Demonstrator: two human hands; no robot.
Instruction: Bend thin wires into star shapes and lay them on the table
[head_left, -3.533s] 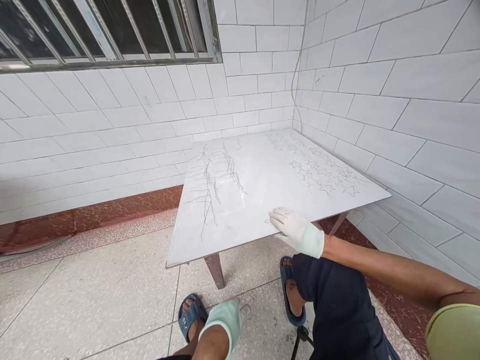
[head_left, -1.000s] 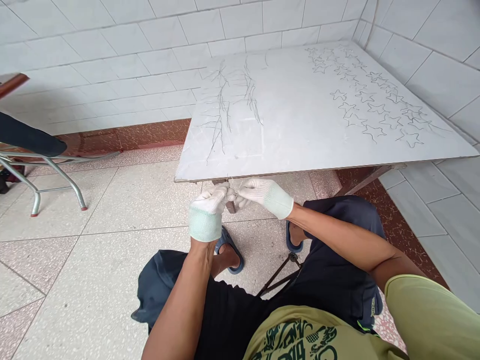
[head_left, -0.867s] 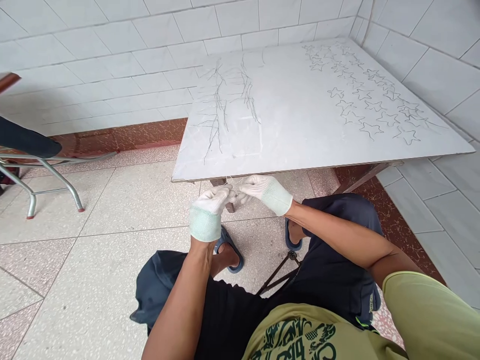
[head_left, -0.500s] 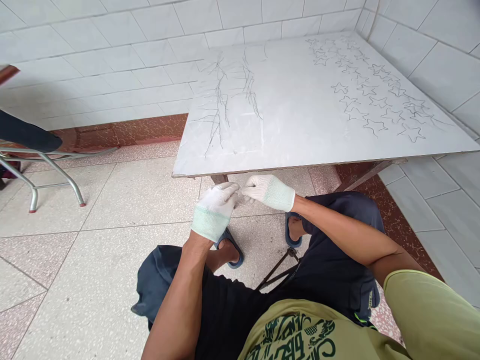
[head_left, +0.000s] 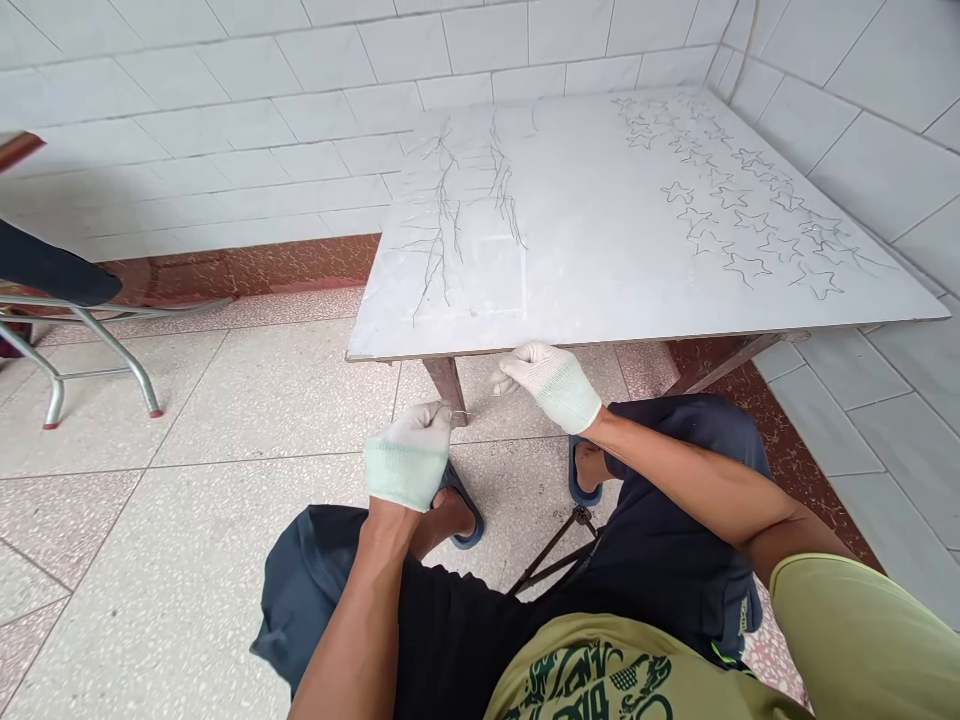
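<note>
My left hand (head_left: 411, 452), in a white knit glove with a pale green cuff, is closed in a pinch above the floor. A short bit of thin wire (head_left: 461, 412) sticks out from its fingertips. My right hand (head_left: 553, 384), gloved alike, is at the table's front edge with its fingers drawn together; whether anything is in them is too small to tell. The hands are apart. On the white tabletop (head_left: 585, 280) beyond them lie several thin wires (head_left: 440, 240) at the left and many wire stars (head_left: 750, 222) at the right.
Tiled walls (head_left: 315, 60) meet behind the table. Below it are wooden legs (head_left: 444, 388). A metal-framed stool (head_left: 97, 372) stands at the left, with part of another person's dark-clothed leg (head_left: 52, 268) above it. A dark folding metal stand (head_left: 551, 550) is between my legs.
My hands have moved apart: the left came down and leftward with the wire bit, the right shifted slightly right. The view has tilted a little.
</note>
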